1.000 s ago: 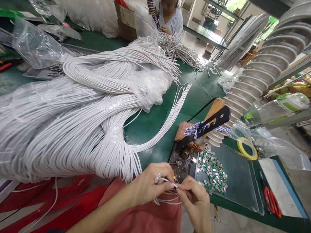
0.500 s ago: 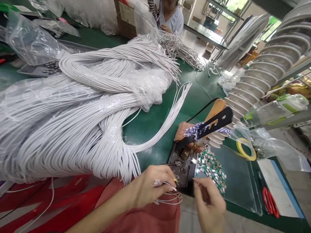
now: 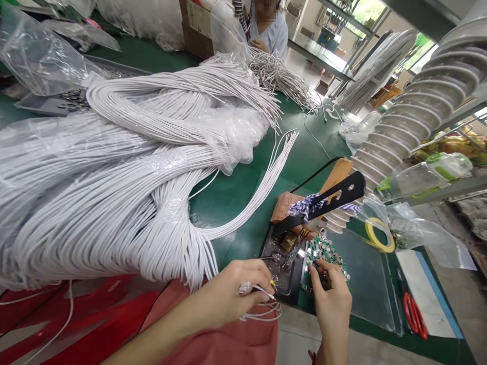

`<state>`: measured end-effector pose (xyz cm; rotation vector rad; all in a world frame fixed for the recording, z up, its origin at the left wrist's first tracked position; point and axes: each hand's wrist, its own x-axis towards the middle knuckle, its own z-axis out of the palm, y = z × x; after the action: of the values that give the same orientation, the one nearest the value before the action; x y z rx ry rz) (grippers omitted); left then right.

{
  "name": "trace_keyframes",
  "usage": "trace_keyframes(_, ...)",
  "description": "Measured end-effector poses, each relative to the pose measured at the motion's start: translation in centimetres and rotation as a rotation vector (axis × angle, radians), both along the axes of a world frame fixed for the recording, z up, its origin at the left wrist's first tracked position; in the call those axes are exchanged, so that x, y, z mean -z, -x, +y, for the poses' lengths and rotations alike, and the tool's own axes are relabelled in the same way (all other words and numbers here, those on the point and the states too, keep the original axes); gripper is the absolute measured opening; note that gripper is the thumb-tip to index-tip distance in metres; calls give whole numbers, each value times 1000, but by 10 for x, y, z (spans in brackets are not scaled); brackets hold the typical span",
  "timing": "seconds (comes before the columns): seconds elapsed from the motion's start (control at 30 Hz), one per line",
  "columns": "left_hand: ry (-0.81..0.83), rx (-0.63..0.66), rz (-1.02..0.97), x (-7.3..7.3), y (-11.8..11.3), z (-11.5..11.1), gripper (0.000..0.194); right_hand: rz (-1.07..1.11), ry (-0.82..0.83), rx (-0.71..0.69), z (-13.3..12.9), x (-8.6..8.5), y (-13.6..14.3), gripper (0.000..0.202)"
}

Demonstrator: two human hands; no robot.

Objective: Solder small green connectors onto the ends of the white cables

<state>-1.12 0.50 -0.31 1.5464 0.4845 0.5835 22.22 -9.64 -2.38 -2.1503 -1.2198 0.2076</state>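
The left hand point(image 3: 238, 279) clamps one small bunch of white cables point(image 3: 245, 288); at the right hand point(image 3: 334, 291) lies one pile of green-and-silver boards point(image 3: 323, 248), uncountable; whether that hand pinches any, I cannot tell.

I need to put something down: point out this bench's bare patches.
Bare: green tabletop between the cable bundles and the curved white strands; dark mat between the small green parts and red-handled scissors. Crowded: the black tray, and the left side where those bundles lie.
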Motion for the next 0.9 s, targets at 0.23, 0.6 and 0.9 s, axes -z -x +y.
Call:
trace_keyframes(0.23,15,-17,41,-7,-1,1,13,48,-12,49,-4,3,-9,30)
trace_keyframes(0.6,-5,-35,8,-7,-1,-3,12,447,-313,36,-13,-17,31,21)
trace_keyframes(0.9,-32,-182,105,-6,-5,-5,14,734,-156,-159,-4,-15,94,15)
